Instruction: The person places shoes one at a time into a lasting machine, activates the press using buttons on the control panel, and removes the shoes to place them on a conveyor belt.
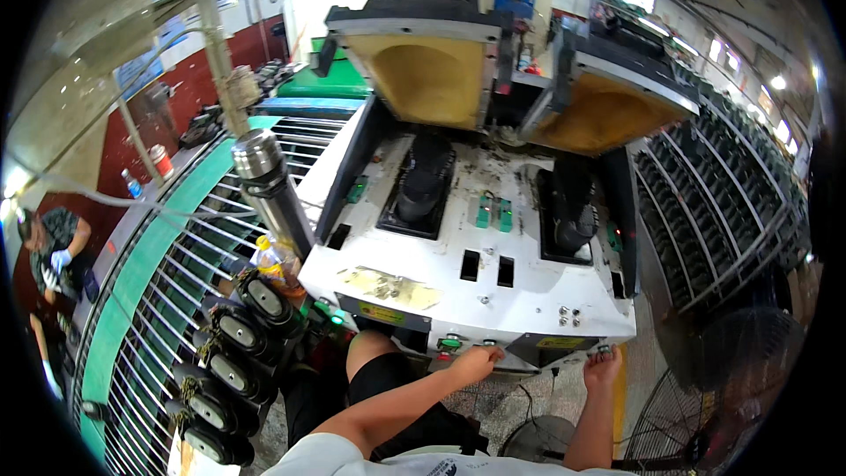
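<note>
A white two-station machine (458,300) stands before me, with both padded lids raised. Under the left lid (423,70) sits a black shoe form (425,181) in a recess; another black shoe form (573,211) is under the right lid (608,106). My left hand (476,364) is closed at the front panel, beside a small control button (491,343). What its fingers press or grip is hidden. My right hand (603,368) is at the panel's right corner, fingers curled around a small control button (604,349).
Left of the machine, a rack holds several dark shoes (236,330), soles outward. Behind it are a bottle (275,263), a steel cylinder (264,172) and a roller conveyor (176,264). A shoe rack (714,203) and a fan (705,423) stand right. Another person (57,247) is far left.
</note>
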{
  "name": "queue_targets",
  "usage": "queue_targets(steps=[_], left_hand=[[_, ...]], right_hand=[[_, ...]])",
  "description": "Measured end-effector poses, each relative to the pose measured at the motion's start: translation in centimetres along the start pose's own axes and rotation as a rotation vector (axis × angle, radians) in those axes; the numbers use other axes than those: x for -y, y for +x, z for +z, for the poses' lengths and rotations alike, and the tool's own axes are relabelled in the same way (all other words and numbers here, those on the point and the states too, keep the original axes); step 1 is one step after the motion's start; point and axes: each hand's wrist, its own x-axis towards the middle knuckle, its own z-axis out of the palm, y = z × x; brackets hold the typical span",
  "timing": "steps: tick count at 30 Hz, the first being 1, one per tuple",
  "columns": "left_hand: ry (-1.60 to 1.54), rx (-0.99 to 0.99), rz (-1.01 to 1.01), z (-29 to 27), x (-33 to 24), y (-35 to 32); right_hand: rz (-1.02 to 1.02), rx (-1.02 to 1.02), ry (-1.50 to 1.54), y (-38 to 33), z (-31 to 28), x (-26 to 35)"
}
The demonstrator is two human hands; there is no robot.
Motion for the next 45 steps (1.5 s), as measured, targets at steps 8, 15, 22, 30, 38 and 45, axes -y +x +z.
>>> queue_targets(steps=[8,15,22,30,38,45], left_hand=[[-0.296,-0.158,-0.195,-4.3,6.8,-11.8],[0.042,0.115,0.042,0.9,3.5,-2.8],[-0.109,0.119,0.033,-0.6,4.4,-2.4],[0.317,-0.547,-0.347,-10.7,8.5,-28.7],[0.122,-1.051,-0.693,-10.7,6.7,-39.9],[-0.27,-1.064,-0.722,-10.8,10.7,-41.2]], right_hand=[[-0.252,-0.137,-0.325,-2.0,-0.9,-10.1],[-0.122,-0.223,-0.019,2.8,-0.1,-5.4],[-0.115,0.054,-0.574,2.2,-4.8,-3.3],[-1.001,1.429,-1.219,-21.6,15.8,-17.6],[-1.399,0.471,-1.28,-10.7,48.2,-22.2],[-0.595,0.224,-1.607,-9.9,52.5,-21.9]])
